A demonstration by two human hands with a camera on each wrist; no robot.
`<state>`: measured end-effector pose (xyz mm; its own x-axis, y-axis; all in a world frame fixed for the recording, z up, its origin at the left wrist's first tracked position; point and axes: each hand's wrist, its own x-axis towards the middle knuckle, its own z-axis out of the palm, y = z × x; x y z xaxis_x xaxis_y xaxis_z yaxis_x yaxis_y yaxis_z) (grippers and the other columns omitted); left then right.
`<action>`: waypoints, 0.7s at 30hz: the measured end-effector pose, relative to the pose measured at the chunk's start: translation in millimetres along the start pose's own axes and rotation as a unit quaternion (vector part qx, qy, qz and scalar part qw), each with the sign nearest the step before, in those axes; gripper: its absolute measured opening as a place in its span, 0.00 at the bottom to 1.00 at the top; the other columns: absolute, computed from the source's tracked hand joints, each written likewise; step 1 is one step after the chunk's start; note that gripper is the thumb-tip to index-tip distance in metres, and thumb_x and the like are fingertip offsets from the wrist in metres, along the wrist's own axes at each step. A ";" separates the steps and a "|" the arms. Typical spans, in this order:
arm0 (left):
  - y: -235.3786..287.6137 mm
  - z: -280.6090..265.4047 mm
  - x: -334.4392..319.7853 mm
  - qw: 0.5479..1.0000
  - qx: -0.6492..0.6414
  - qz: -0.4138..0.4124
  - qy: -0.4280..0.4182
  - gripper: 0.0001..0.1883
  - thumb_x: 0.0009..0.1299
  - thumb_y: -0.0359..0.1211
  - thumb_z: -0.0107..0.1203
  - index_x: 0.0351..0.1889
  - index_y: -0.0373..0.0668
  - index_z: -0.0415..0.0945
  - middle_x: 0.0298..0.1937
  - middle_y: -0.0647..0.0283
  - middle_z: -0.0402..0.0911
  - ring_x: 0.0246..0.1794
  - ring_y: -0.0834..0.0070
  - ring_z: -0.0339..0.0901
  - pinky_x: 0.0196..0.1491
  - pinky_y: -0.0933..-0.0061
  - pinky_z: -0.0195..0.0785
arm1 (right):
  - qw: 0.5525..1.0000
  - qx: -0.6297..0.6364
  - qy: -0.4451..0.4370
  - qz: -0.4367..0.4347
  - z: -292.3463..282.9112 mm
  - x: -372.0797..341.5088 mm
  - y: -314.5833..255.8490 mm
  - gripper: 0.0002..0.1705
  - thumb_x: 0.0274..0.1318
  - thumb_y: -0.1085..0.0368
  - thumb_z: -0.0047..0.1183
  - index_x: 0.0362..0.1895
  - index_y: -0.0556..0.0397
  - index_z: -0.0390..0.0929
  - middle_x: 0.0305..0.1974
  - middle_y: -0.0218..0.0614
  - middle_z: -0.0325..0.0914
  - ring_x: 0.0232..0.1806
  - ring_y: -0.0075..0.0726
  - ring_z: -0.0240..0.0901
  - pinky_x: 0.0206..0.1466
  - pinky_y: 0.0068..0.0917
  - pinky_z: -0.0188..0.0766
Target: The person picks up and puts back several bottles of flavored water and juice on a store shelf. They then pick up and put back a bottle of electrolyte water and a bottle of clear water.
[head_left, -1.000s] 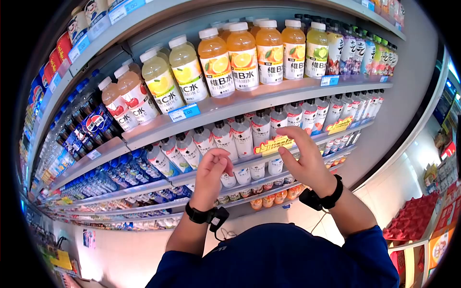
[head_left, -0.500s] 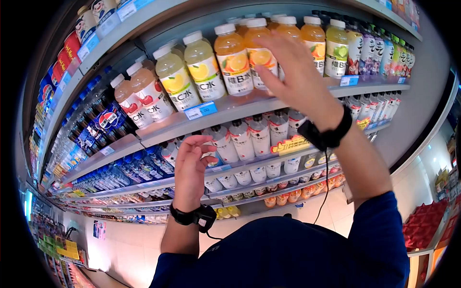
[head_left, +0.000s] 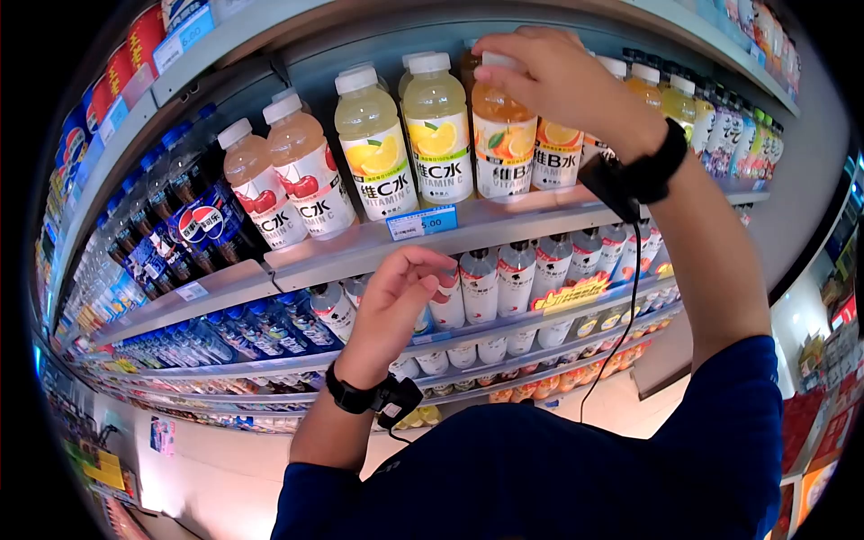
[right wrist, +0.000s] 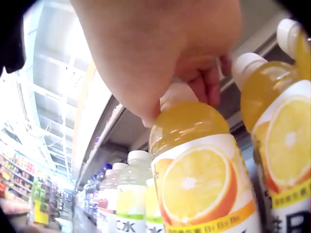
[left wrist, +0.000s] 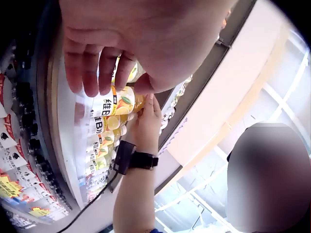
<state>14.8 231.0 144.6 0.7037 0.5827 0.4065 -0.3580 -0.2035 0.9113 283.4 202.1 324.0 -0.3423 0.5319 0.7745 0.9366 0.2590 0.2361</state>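
Observation:
My right hand [head_left: 571,81] grips an orange vitamin drink bottle [head_left: 504,135] by its white cap, thumb on one side and fingers curled round the other. In the right wrist view the bottle's [right wrist: 199,179] orange-slice label faces the camera, and the hand partly covers the cap [right wrist: 179,93]. The bottle stands upright in the front row of the shelf, between a lemon drink bottle [head_left: 438,135] and another orange bottle [head_left: 556,162]. My left hand [head_left: 391,301] hangs loosely curled before the lower shelf, holding nothing.
The upper shelf's front edge [head_left: 351,245] carries a blue price tag [head_left: 421,223]. Cherry drink bottles [head_left: 310,175] and dark cola bottles [head_left: 202,225] stand to the left. Below are white-labelled bottles [head_left: 516,283]. A cable [head_left: 621,337] hangs from the right wrist camera.
My right hand has risen from before the lower shelf to the upper shelf and taken hold of the orange bottle's cap. My left hand stays low, loosely curled. The head view has shifted.

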 end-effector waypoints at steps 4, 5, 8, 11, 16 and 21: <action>-7.6 23.7 15.5 0.996 0.044 0.072 0.019 0.15 0.70 0.24 0.54 0.54 0.37 0.71 0.57 0.59 0.75 0.51 0.74 0.75 0.53 0.73 0.69 | 0.990 0.009 0.101 -0.094 -15.4 -14.9 -13.7 0.19 0.57 0.53 0.60 0.46 0.51 0.80 0.39 0.46 0.78 0.47 0.53 0.72 0.52 0.43 0.68; -7.2 30.6 21.3 0.978 0.150 0.136 0.044 0.18 0.68 0.23 0.55 0.57 0.36 0.69 0.59 0.57 0.73 0.57 0.71 0.72 0.59 0.69 0.66 | 0.990 0.010 0.103 -0.097 -25.8 -17.1 -15.5 0.19 0.57 0.53 0.60 0.46 0.51 0.80 0.39 0.46 0.78 0.47 0.53 0.72 0.52 0.43 0.68; -3.1 56.0 42.6 0.899 0.327 0.270 0.104 0.26 0.65 0.25 0.58 0.61 0.36 0.65 0.64 0.54 0.68 0.65 0.65 0.66 0.67 0.63 0.60 | 0.989 -0.007 0.118 -0.083 -75.2 -24.0 -23.5 0.24 0.63 0.52 0.55 0.55 0.56 0.75 0.34 0.47 0.74 0.38 0.53 0.72 0.49 0.46 0.66; 1.8 85.9 52.9 0.786 0.485 0.348 0.160 0.39 0.61 0.32 0.66 0.68 0.36 0.58 0.68 0.50 0.62 0.70 0.61 0.60 0.70 0.59 0.56 | 0.982 0.112 0.151 -0.026 -99.9 -35.1 -23.9 0.20 0.60 0.56 0.59 0.49 0.57 0.77 0.31 0.42 0.68 0.32 0.45 0.67 0.40 0.36 0.65; -13.9 135.3 44.8 0.952 0.202 0.225 0.051 0.51 0.54 0.39 0.75 0.70 0.36 0.53 0.67 0.50 0.66 0.68 0.60 0.66 0.68 0.60 0.59 | 0.936 0.327 0.079 0.101 -95.0 -76.5 -29.9 0.18 0.60 0.56 0.63 0.48 0.54 0.78 0.40 0.29 0.74 0.42 0.20 0.75 0.44 0.20 0.73; -29.7 151.7 41.4 0.985 0.124 0.119 -0.023 0.50 0.54 0.34 0.76 0.70 0.38 0.52 0.65 0.55 0.68 0.67 0.68 0.68 0.68 0.65 0.60 | 0.917 0.365 0.107 0.119 -68.4 -105.6 -31.6 0.24 0.53 0.51 0.65 0.41 0.61 0.80 0.38 0.47 0.76 0.41 0.44 0.76 0.46 0.34 0.71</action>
<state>147.6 141.8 144.2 0.6471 0.4600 0.6080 -0.3598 -0.5189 0.7754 295.1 82.6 274.9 -0.0389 0.4931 0.8691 0.6561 0.6686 -0.3500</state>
